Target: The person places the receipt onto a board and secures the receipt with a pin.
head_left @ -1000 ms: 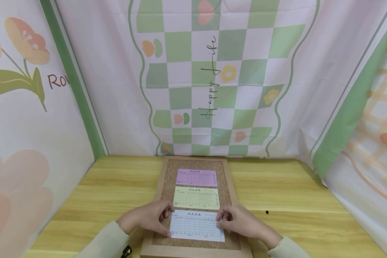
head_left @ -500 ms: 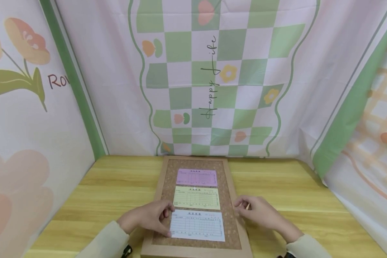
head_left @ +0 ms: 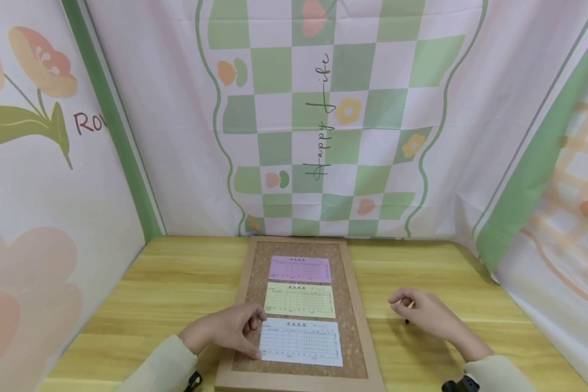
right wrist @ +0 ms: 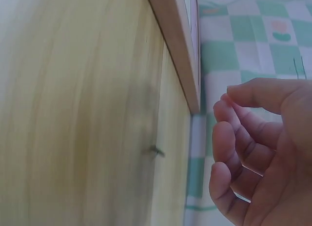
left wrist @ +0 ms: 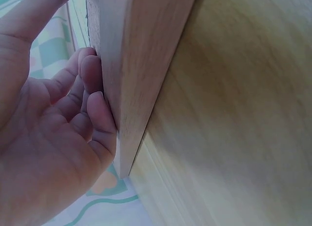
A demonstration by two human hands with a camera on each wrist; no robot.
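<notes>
A white printed form [head_left: 301, 343] lies on the lower part of a wood-framed cork board [head_left: 353, 343]. My left hand [head_left: 230, 328] rests at its left edge, with thumb and forefinger touching near the two left corners. The other fingers lie bent against the frame [left wrist: 141, 65] in the left wrist view. To the right of the board, my right hand [head_left: 428, 316] hovers over the table with thumb and fingertips close together and nothing visible between them. Just below its fingers lies a small black piece [head_left: 407, 321], blurred and short-stalked in the right wrist view.
A yellow form [head_left: 299, 301] and a pink form [head_left: 300, 268] lie above the white one on the cork. The wooden table [head_left: 186, 277] ends at a checked curtain [head_left: 308, 147]. Printed cloths hang on both sides.
My right hand has left the right edge of the white form and moved right, past the board's frame, to the small black piece. My left hand stays in place.
</notes>
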